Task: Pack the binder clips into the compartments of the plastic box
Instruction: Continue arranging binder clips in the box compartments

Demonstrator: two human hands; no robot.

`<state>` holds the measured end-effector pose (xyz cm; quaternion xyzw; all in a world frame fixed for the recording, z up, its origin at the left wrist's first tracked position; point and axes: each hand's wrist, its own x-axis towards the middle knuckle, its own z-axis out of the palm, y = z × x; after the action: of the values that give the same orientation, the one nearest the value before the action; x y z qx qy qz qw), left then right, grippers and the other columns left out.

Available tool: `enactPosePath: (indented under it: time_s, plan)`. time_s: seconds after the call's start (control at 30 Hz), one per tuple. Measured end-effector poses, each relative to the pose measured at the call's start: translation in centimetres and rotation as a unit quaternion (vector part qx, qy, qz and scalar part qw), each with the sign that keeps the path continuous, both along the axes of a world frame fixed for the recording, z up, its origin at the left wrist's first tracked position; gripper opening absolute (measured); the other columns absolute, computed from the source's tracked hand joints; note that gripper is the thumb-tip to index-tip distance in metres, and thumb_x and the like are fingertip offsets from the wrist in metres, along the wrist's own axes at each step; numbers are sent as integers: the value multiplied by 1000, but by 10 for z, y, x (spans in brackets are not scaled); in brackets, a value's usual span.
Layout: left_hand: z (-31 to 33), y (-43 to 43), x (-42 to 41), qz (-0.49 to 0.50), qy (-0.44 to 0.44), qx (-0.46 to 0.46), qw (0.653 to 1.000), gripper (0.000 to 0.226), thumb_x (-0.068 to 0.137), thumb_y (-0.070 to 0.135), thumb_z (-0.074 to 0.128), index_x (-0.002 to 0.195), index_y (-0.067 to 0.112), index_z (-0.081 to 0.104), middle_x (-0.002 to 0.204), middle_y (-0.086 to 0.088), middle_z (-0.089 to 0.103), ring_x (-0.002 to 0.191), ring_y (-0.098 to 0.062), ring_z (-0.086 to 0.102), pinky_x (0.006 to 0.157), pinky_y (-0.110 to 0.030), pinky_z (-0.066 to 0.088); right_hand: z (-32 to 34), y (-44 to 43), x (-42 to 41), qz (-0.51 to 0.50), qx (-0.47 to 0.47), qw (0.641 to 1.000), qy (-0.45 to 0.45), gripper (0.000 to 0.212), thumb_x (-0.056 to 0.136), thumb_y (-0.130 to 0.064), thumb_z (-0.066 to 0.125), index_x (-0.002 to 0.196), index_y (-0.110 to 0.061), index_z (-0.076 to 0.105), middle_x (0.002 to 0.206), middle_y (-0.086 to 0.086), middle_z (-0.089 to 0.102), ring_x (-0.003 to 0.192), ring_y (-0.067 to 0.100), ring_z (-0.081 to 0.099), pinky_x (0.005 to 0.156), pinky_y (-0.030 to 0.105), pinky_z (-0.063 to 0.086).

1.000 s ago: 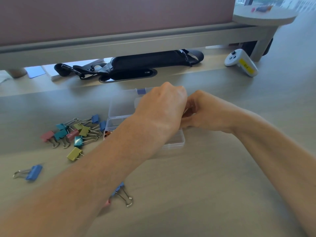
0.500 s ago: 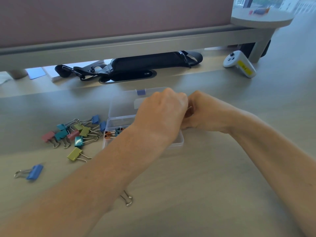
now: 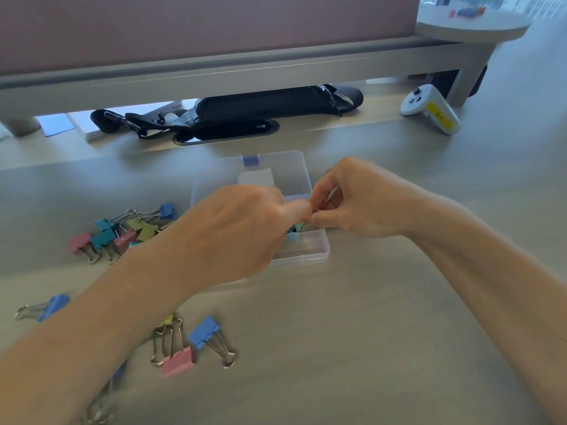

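Observation:
A clear plastic box [image 3: 310,253] lies open on the desk, its lid [image 3: 288,167] folded back. My left hand [image 3: 242,231] and my right hand [image 3: 359,200] meet over the box's right side, and both pinch one binder clip [image 3: 299,227] whose green body shows just under the fingertips. A light blue clip [image 3: 293,237] lies in the box below it. Loose coloured clips [image 3: 122,231] are piled left of the box. A blue clip [image 3: 204,332], a pink clip [image 3: 179,361] and a yellow clip [image 3: 167,322] lie in front of it. My left forearm hides most of the box.
A lone blue clip [image 3: 52,306] lies at the far left. A black strap bag [image 3: 260,108] sits under the raised shelf [image 3: 245,78] behind the box. A white controller [image 3: 431,108] rests at the back right.
My hands have drawn slightly apart and lower over the box, so the green clip between the fingertips now shows. The view has shifted and the front clips have come out from under my left forearm.

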<state>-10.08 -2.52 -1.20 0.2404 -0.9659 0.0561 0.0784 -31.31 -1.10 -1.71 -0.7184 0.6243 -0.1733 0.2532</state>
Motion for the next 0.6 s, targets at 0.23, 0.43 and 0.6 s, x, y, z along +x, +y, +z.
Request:
enactPosePath:
  time_s: [0.23,0.43,0.6]
  plan:
    - [-2,-2,23,56,126,153,979,39,99,12,58,132,35,59,115,12,68,100,-3,63,85,-20,52,-2,0,-1,-4,-2,1000,-5,4,85,-28,85,83,-31,82,74,-14,74,67,-6,65,58,5,43]
    - [25,3,82,114,115,293,942,14,89,30,73,97,41,75,84,13,72,78,-16,68,70,-37,59,1,0,0,-7,6,1000,2,8,84,-31,84,77,-34,80,72,-13,74,67,-1,66,61,11,45]
    - [28,24,89,182,-4,379,907,5,83,37,76,87,38,78,86,10,75,66,-4,62,68,-23,51,2,0,1,-6,11,1000,-19,9,82,-31,85,76,-34,80,75,-5,76,73,15,71,70,26,54]
